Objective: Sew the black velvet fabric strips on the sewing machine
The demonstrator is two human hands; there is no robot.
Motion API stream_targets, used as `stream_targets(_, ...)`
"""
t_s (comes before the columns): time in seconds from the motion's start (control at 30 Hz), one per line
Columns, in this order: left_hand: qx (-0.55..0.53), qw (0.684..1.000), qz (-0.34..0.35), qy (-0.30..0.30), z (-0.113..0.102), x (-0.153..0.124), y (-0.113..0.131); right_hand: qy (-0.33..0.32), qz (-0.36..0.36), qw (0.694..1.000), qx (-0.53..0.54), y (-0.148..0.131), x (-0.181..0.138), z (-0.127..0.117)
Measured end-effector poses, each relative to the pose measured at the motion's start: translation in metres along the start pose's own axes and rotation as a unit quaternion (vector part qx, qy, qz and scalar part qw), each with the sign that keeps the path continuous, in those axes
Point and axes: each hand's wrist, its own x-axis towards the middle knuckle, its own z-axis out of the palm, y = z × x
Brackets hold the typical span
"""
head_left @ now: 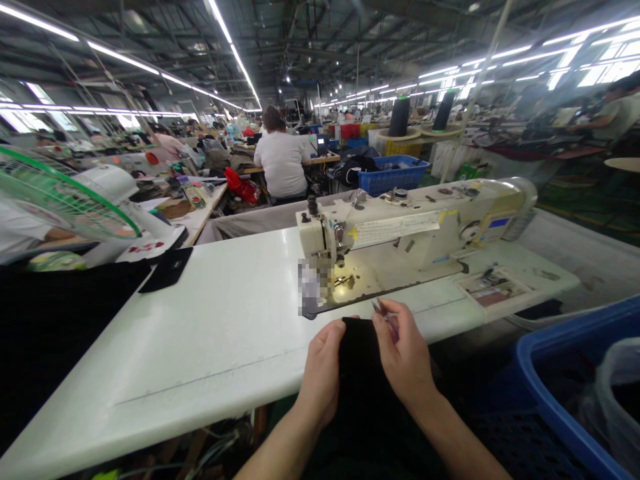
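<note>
A piece of black fabric stretches between my two hands at the front edge of the sewing table. My left hand pinches its left edge, thumb on top. The other edge is held by my right hand, which also has small thread snips tucked in it, tips pointing up and left. Just beyond my hands stands a cream sewing machine, its lamp lighting the needle area. Part of that needle area is blurred out. The fabric's lower part merges with dark cloth below.
The white tabletop extends left, with a black cut piece on its far edge. A green-rimmed fan stands at left. A blue basket is close on my right. Ahead, a person in white sits facing away.
</note>
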Motion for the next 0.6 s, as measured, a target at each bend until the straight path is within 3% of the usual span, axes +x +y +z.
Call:
stream_targets(0.17,-0.010,1.000,-0.022,0.008,-0.007,0.005,0.010,-0.194,0.076,0.974,0.095,0.006,0.018,-0.011)
stream_targets(0.23,0.010,1.000,-0.015,-0.004,-0.008,0.008,0.011,-0.232,0.092,0.960,0.128,0.007,0.020,-0.011)
stream_targets(0.3,0.043,0.999,0.022,-0.011,-0.011,0.013,0.010,-0.202,0.067,0.970,0.117,0.007,0.018,-0.008)
stream_targets(0.47,0.143,0.973,0.179,-0.023,-0.021,0.021,0.010,-0.139,-0.085,0.982,0.096,0.008,0.013,-0.007)
stream_targets(0.6,0.260,0.915,0.309,-0.011,-0.027,0.020,0.013,-0.115,-0.065,0.985,0.109,0.004,0.015,-0.018)
